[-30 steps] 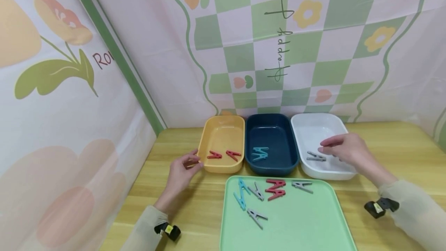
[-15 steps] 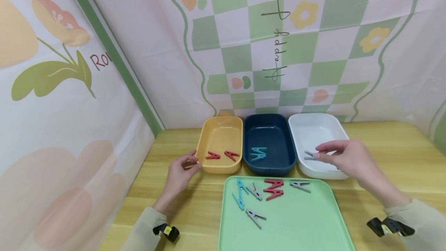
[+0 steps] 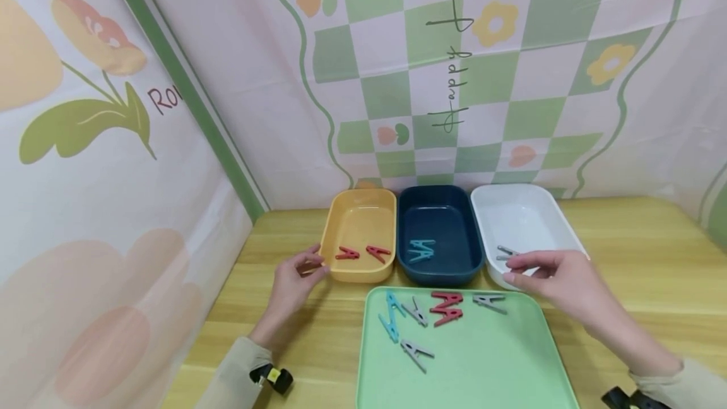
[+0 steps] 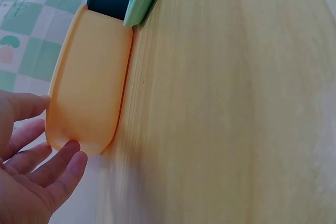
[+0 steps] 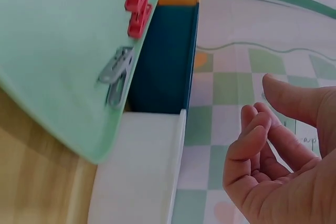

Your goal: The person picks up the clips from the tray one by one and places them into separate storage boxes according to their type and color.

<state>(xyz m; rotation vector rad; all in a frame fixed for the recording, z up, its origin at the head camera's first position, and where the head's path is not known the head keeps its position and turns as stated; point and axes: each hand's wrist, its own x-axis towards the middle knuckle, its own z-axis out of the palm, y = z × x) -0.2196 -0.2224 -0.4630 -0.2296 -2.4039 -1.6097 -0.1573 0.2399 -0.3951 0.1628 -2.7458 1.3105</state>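
Note:
My left hand (image 3: 295, 281) rests its fingertips against the near left side of the yellow bin (image 3: 363, 219), which holds two red clothespins (image 3: 348, 253). In the left wrist view its relaxed fingers (image 4: 62, 163) lie along the bin's end. My right hand (image 3: 570, 283) hovers over the near end of the white bin (image 3: 519, 213), partly covering it. A grey clothespin (image 3: 505, 251) shows in that bin beside the fingertips. The right wrist view shows the right hand's thumb and loosely bent fingers with nothing between them. Teal clothespins (image 3: 422, 250) lie in the navy bin (image 3: 442, 216).
A green tray (image 3: 483, 358) lies in front of the bins. On it are red clothespins (image 3: 447, 314), light blue clothespins (image 3: 389, 327) and several grey clothespins (image 3: 417, 353). Behind the bins hangs a checked cloth (image 3: 386, 93). The wooden table (image 3: 227, 308) extends to both sides.
My right hand has moved from over the middle of the white bin toward its near edge, drawing back toward me. My left hand has stayed at the yellow bin.

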